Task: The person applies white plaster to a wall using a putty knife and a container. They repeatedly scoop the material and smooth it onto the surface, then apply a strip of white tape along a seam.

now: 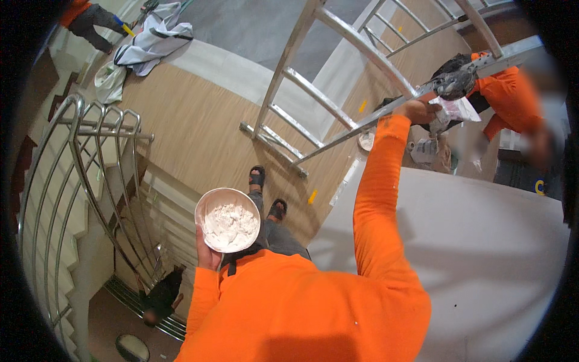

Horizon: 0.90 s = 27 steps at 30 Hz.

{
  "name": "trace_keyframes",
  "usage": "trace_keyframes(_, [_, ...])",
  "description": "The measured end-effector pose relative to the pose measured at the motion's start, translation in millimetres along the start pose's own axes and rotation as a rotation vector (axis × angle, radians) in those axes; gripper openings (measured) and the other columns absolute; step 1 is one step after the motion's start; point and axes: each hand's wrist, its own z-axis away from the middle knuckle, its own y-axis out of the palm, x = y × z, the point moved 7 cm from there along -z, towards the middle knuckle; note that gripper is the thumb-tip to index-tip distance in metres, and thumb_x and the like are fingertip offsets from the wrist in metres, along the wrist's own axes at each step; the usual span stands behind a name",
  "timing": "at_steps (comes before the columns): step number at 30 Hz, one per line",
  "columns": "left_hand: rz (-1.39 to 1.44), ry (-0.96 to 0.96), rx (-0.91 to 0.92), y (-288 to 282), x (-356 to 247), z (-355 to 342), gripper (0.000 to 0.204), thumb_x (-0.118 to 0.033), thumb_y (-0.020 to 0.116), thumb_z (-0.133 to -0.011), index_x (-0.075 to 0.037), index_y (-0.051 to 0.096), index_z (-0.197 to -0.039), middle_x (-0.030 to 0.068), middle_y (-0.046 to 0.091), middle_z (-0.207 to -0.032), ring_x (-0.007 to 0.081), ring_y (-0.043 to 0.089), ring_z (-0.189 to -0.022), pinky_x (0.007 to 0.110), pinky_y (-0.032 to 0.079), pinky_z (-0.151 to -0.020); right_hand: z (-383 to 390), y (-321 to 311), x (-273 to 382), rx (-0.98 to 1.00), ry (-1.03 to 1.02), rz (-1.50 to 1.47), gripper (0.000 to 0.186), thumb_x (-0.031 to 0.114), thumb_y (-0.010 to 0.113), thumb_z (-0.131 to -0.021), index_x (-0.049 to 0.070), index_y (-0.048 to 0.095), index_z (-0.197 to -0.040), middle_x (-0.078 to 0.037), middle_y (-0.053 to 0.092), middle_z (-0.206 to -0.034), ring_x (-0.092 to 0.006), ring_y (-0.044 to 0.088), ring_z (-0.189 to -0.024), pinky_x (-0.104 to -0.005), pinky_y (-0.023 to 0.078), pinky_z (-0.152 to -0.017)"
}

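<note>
My left hand [208, 252] is closed around the side of a round white bowl [204, 208]. Pale, lumpy paste [230, 224] fills much of it. My right arm stretches far out to the right, beside an aluminium ladder [310, 92]. At its end my right hand [419, 111] is closed at the edge of a crumpled, clear-and-white plastic bag [457, 111], right by the ladder's rail. My fingers are partly hidden there. A dark grey, lumpy thing [455, 82] rests on the rail just above the bag; I cannot tell its kind.
A person in orange [512, 99] works beyond the ladder. Steel railings [75, 136] border stairs on the left, with another person [161, 295] below. White cloth sheeting [154, 42] lies at the far left, near a third person [90, 24]. A white wall [446, 253] stands at my right.
</note>
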Motion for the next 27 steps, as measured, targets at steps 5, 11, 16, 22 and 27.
trace_keyframes(5, [0.032,0.011,0.144,10.6,-1.2,-17.7,0.074,-0.056,0.041,-0.102,-0.004,0.029,-0.153,0.0156,0.042,-0.152,0.0308,0.045,-0.137,0.045,0.038,-0.115,19.1,-70.7,72.2,-0.038,0.056,-0.157,0.063,0.038,0.036,-0.106,-0.021,0.056,-0.100,-0.037,0.060,-0.103,-0.0445,0.062,-0.086,-0.0514,0.051,-0.075])
trace_keyframes(11, [-0.140,0.027,0.272,27.2,-28.7,-28.5,0.076,-0.058,0.042,-0.101,-0.004,0.029,-0.153,0.0152,0.042,-0.152,0.0310,0.045,-0.137,0.046,0.039,-0.115,-17.0,-146.2,27.9,-0.160,-0.170,-0.090,0.050,0.035,0.044,-0.103,-0.013,0.058,-0.106,-0.034,0.062,-0.105,-0.0463,0.063,-0.090,-0.0530,0.050,-0.076])
trace_keyframes(16, [-0.090,0.016,0.287,23.1,-24.8,-31.8,0.077,-0.060,0.042,-0.100,-0.004,0.030,-0.153,0.0149,0.043,-0.152,0.0304,0.046,-0.136,0.045,0.040,-0.114,-29.8,-178.4,-6.5,-0.311,0.026,-0.349,0.053,0.038,0.043,-0.103,-0.011,0.063,-0.102,-0.034,0.065,-0.106,-0.0452,0.063,-0.095,-0.0558,0.046,-0.082])
trace_keyframes(22, [-0.148,0.060,0.243,20.8,-27.4,-30.5,0.074,-0.058,0.043,-0.101,-0.005,0.033,-0.152,0.0145,0.047,-0.148,0.0296,0.050,-0.133,0.045,0.042,-0.112,-49.7,-180.6,-51.7,-0.318,0.155,-0.438,0.064,0.046,0.043,-0.104,-0.016,0.059,-0.111,-0.036,0.063,-0.104,-0.0475,0.061,-0.095,-0.0543,0.045,-0.084])
trace_keyframes(27, [-0.173,0.048,0.234,-7.2,-20.1,-43.4,0.073,-0.056,0.041,-0.102,-0.003,0.033,-0.151,0.0150,0.047,-0.148,0.0298,0.051,-0.132,0.044,0.043,-0.111,-48.5,-193.2,-69.2,-0.332,0.270,-0.340,0.063,0.046,0.042,-0.104,-0.014,0.059,-0.105,-0.035,0.064,-0.100,-0.0434,0.063,-0.091,-0.0533,0.046,-0.080])
